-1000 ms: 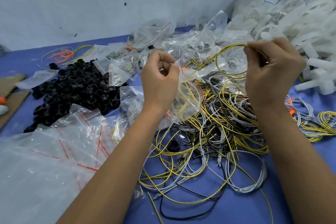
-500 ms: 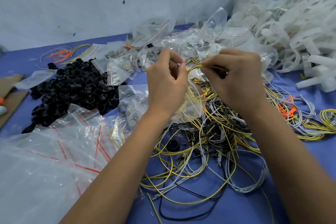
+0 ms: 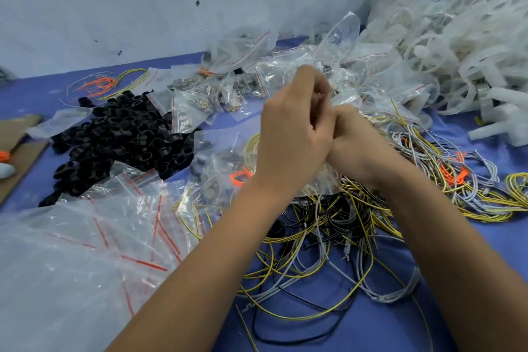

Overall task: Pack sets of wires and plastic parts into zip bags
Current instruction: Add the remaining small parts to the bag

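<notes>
My left hand (image 3: 291,128) grips the mouth of a clear zip bag (image 3: 317,184), which hangs below it above the wire heap. My right hand (image 3: 357,140) is pressed against the left, its fingers tucked behind it toward the bag's mouth; the yellow wire it carried is hidden there. A tangle of yellow, grey and black wires (image 3: 328,237) spreads on the blue table under both hands. A pile of black plastic rings (image 3: 120,137) lies to the left. White plastic parts (image 3: 457,46) are heaped at the back right.
Empty zip bags with red strips (image 3: 94,243) cover the front left. Filled small bags (image 3: 200,100) lie behind the rings along the white wall. Cardboard (image 3: 17,151) sits at the far left edge. More yellow wire coils (image 3: 514,188) lie at the right.
My right hand has carried the yellow wire loop leftward and down to the bag's mouth, meeting my left hand. The left hand has kept its hold on the bag.
</notes>
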`<move>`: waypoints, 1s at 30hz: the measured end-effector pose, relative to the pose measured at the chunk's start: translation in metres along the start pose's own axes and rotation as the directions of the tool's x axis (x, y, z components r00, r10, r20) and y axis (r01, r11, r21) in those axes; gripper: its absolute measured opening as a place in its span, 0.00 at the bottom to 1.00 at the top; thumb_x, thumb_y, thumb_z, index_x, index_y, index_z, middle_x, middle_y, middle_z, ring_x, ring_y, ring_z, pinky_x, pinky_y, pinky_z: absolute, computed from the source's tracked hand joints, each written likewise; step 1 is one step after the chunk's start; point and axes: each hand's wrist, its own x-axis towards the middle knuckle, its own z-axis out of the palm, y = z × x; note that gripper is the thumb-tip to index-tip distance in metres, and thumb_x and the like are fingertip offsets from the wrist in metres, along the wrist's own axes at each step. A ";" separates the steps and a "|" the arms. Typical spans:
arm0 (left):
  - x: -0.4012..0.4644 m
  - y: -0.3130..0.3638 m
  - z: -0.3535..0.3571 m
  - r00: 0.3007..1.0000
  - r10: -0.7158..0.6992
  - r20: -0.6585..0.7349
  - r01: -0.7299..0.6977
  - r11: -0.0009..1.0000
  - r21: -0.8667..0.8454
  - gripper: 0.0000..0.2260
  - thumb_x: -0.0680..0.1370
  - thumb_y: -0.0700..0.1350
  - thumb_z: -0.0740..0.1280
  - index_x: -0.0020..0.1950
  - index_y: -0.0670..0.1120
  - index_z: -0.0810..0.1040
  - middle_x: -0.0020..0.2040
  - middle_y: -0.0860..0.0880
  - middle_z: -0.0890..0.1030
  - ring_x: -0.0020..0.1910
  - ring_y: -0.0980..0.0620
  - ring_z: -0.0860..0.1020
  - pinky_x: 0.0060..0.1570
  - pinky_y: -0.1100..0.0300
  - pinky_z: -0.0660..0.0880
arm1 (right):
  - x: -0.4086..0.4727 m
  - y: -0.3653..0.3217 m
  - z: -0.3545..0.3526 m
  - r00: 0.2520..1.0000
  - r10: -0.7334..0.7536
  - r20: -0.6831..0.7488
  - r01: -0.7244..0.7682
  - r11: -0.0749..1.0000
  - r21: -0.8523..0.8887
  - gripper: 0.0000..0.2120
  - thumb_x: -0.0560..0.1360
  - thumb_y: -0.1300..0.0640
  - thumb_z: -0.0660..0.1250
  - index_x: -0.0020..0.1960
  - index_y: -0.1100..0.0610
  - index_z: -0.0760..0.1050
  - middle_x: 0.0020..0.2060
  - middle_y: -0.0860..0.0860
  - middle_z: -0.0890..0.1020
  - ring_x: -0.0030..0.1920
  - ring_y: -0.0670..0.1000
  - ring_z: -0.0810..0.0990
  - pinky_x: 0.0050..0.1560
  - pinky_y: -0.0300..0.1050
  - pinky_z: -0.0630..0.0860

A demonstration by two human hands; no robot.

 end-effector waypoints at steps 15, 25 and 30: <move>-0.008 0.014 0.005 1.000 0.023 0.005 -0.023 1.000 -0.003 0.04 0.75 0.31 0.69 0.47 0.37 0.77 0.37 0.53 0.72 0.35 0.52 0.69 0.38 0.55 0.70 | 0.001 0.019 0.012 0.994 -0.084 -0.071 0.077 0.993 -0.089 0.15 0.77 0.66 0.62 0.45 0.45 0.69 0.38 0.30 0.78 0.41 0.29 0.75 0.39 0.23 0.70; -0.012 0.011 0.006 0.996 -0.091 0.022 0.092 0.995 -0.044 0.02 0.79 0.35 0.67 0.47 0.38 0.75 0.41 0.46 0.78 0.39 0.47 0.74 0.41 0.49 0.72 | 0.002 0.025 0.004 0.926 -0.012 -0.378 0.004 1.000 -0.020 0.20 0.77 0.64 0.68 0.30 0.46 0.77 0.25 0.40 0.76 0.29 0.38 0.71 0.31 0.34 0.69; -0.014 0.006 0.007 0.982 -0.181 -0.045 0.185 0.978 0.095 0.04 0.81 0.41 0.66 0.48 0.42 0.76 0.45 0.49 0.78 0.44 0.47 0.74 0.46 0.51 0.71 | 0.006 0.022 -0.006 0.915 0.279 -0.292 -0.234 0.956 0.177 0.30 0.81 0.31 0.52 0.59 0.55 0.77 0.36 0.55 0.85 0.33 0.53 0.84 0.28 0.52 0.79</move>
